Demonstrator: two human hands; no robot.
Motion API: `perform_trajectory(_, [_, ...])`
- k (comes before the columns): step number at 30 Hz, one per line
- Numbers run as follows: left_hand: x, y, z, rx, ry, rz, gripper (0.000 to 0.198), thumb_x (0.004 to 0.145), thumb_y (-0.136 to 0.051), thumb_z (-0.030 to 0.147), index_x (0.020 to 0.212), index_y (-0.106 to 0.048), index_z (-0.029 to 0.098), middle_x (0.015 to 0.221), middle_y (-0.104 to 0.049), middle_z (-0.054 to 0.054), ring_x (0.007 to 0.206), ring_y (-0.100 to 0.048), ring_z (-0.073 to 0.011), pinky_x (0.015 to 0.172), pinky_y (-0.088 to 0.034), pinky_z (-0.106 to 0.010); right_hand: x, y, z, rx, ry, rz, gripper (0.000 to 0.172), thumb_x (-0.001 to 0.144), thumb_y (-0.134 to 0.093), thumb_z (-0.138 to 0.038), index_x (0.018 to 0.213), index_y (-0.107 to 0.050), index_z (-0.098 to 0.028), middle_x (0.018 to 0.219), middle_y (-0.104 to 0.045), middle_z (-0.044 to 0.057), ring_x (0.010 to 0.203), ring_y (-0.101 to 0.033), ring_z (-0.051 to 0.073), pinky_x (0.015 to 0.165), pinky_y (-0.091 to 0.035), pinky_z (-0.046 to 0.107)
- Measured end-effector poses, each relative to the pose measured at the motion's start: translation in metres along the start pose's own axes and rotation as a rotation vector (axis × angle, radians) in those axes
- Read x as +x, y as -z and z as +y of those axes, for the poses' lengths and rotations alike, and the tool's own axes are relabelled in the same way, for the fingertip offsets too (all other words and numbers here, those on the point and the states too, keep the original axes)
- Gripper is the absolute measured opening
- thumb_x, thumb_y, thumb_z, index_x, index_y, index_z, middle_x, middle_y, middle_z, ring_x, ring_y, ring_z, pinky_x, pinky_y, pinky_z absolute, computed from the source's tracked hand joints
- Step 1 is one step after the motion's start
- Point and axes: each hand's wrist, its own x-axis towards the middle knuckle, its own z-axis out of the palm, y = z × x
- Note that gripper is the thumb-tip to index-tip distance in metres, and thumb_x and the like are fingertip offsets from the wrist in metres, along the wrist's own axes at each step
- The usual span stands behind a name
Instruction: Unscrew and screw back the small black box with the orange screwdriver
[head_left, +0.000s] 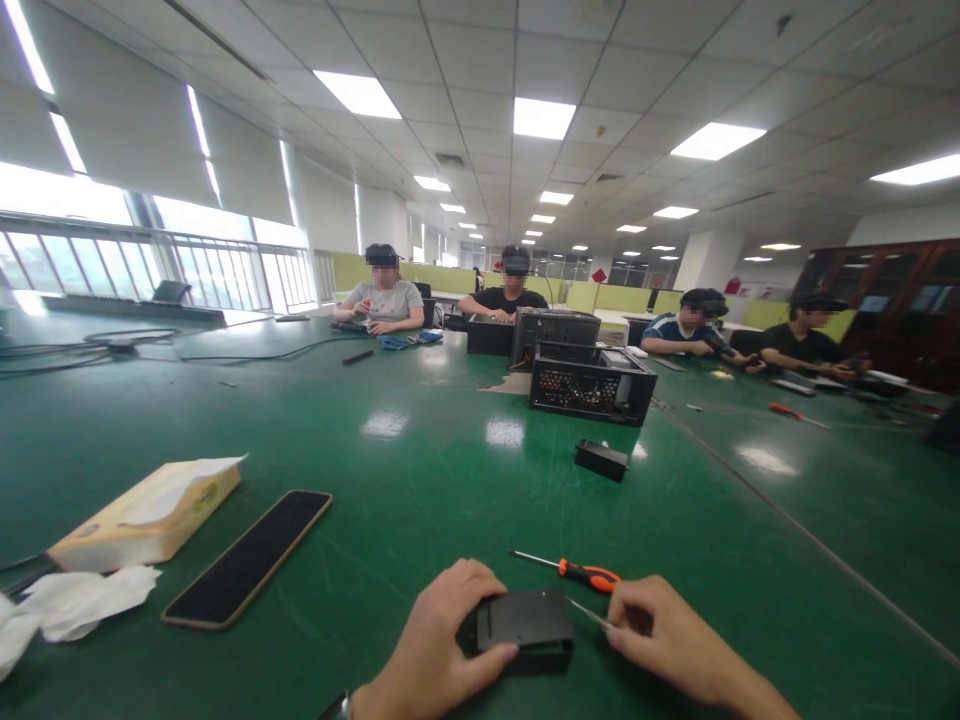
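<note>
My left hand (446, 640) is wrapped around the left end of a small black box-shaped case (529, 622) on the green table, thumb at the front and fingers behind. A raised edge shows along the case's right side. In my right hand (660, 635), a thin pointed metal tool (590, 613) is pinched between thumb and fingers. Its tip is close to the right end of the case; whether they touch I cannot tell. An orange and black screwdriver (585, 574) lies just behind the case, its shaft pointing left.
To the left are a phone (251, 555), a tissue pack (150, 510) and crumpled tissue (82, 600). Another black block (602, 459) lies farther back, before an open black metal computer case (592, 385). Several people sit around the far side, and cables (112, 345) lie far left.
</note>
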Motion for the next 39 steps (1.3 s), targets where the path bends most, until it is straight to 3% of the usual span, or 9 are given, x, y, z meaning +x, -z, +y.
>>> perform_trajectory(5, [0.000, -0.001, 0.000, 0.000, 0.037, -0.048, 0.030, 0.076, -0.074, 0.024, 0.105, -0.066, 0.019, 0.104, -0.065, -0.008, 0.096, -0.061, -0.0258, 0.087, -0.049, -0.038, 0.001, 0.004, 0.013, -0.138, -0.051, 0.008, 0.011, 0.076, -0.064, -0.025, 0.068, -0.068, -0.018, 0.068, -0.064, -0.001, 0.067, -0.057, 0.016, 0.062, -0.038, 0.024])
perform_trajectory(10, [-0.001, -0.001, 0.000, -0.037, 0.068, -0.082, 0.031, 0.075, -0.075, 0.022, 0.105, -0.065, 0.020, 0.101, -0.064, -0.006, 0.093, -0.060, -0.0243, 0.085, -0.048, -0.035, 0.002, 0.007, 0.002, -0.122, -0.019, 0.059, 0.021, 0.081, -0.065, -0.040, 0.086, -0.075, -0.022, 0.080, -0.069, 0.003, 0.075, -0.060, 0.020, 0.070, -0.043, 0.028])
perform_trajectory(14, [-0.001, -0.001, 0.000, -0.076, 0.029, -0.081, 0.030, 0.075, -0.074, 0.026, 0.103, -0.065, 0.020, 0.098, -0.064, -0.006, 0.090, -0.059, -0.0237, 0.082, -0.048, -0.034, 0.001, -0.002, -0.013, 0.046, 0.107, 0.092, 0.060, 0.076, -0.071, -0.050, 0.129, -0.063, -0.022, 0.116, -0.068, 0.009, 0.077, -0.062, 0.020, 0.072, -0.048, 0.029])
perform_trajectory(17, [0.000, -0.002, 0.001, -0.109, -0.015, -0.096, 0.033, 0.073, -0.075, 0.033, 0.101, -0.065, 0.019, 0.096, -0.063, -0.006, 0.088, -0.058, -0.0238, 0.079, -0.048, -0.032, 0.001, -0.016, -0.024, 0.047, 0.170, 0.025, 0.082, 0.064, -0.080, -0.054, 0.135, -0.059, -0.020, 0.132, -0.062, 0.014, 0.098, -0.064, 0.029, 0.087, -0.050, 0.034])
perform_trajectory(20, [0.001, -0.003, 0.003, -0.121, -0.007, -0.101, 0.032, 0.072, -0.074, 0.031, 0.100, -0.065, 0.019, 0.095, -0.063, -0.006, 0.088, -0.058, -0.0234, 0.080, -0.048, -0.032, 0.004, -0.028, -0.030, -0.027, 0.198, 0.001, 0.068, 0.067, -0.079, -0.049, 0.127, -0.066, -0.018, 0.124, -0.067, 0.015, 0.110, -0.062, 0.034, 0.097, -0.046, 0.038])
perform_trajectory(25, [0.000, -0.004, 0.003, -0.125, 0.038, -0.105, 0.035, 0.070, -0.071, 0.020, 0.103, -0.063, 0.021, 0.099, -0.064, -0.004, 0.092, -0.059, -0.0227, 0.084, -0.049, -0.032, 0.009, -0.043, -0.031, -0.029, 0.133, 0.066, 0.061, 0.066, -0.077, -0.037, 0.123, -0.068, -0.018, 0.119, -0.070, 0.015, 0.107, -0.064, 0.033, 0.096, -0.048, 0.038])
perform_trajectory(31, [-0.003, 0.000, -0.009, -0.074, -0.021, 0.019, 0.058, 0.072, -0.080, 0.048, 0.121, -0.059, 0.024, 0.113, -0.062, -0.009, 0.103, -0.059, -0.0295, 0.093, -0.048, -0.041, 0.005, -0.030, -0.038, 0.067, 0.091, 0.119, 0.047, 0.059, -0.077, -0.026, 0.106, -0.072, -0.021, 0.112, -0.072, 0.009, 0.105, -0.063, 0.031, 0.094, -0.047, 0.036])
perform_trajectory(35, [-0.004, 0.005, -0.016, -0.011, 0.025, 0.162, 0.033, 0.090, -0.062, 0.042, 0.116, -0.060, 0.022, 0.099, -0.063, -0.008, 0.089, -0.061, -0.0254, 0.082, -0.051, -0.037, 0.005, 0.000, -0.013, 0.118, 0.020, 0.266, 0.036, 0.073, -0.070, -0.036, 0.105, -0.070, -0.020, 0.100, -0.072, 0.007, 0.088, -0.065, 0.025, 0.078, -0.050, 0.032])
perform_trajectory(39, [-0.003, 0.005, -0.017, 0.030, 0.026, 0.185, 0.023, 0.092, -0.060, 0.035, 0.109, -0.062, 0.020, 0.086, -0.061, -0.004, 0.078, -0.061, -0.0222, 0.074, -0.051, -0.033, 0.009, 0.027, 0.047, 0.128, -0.160, 0.519, 0.051, 0.078, -0.064, -0.053, 0.113, -0.066, -0.016, 0.096, -0.073, 0.008, 0.080, -0.066, 0.025, 0.071, -0.051, 0.034])
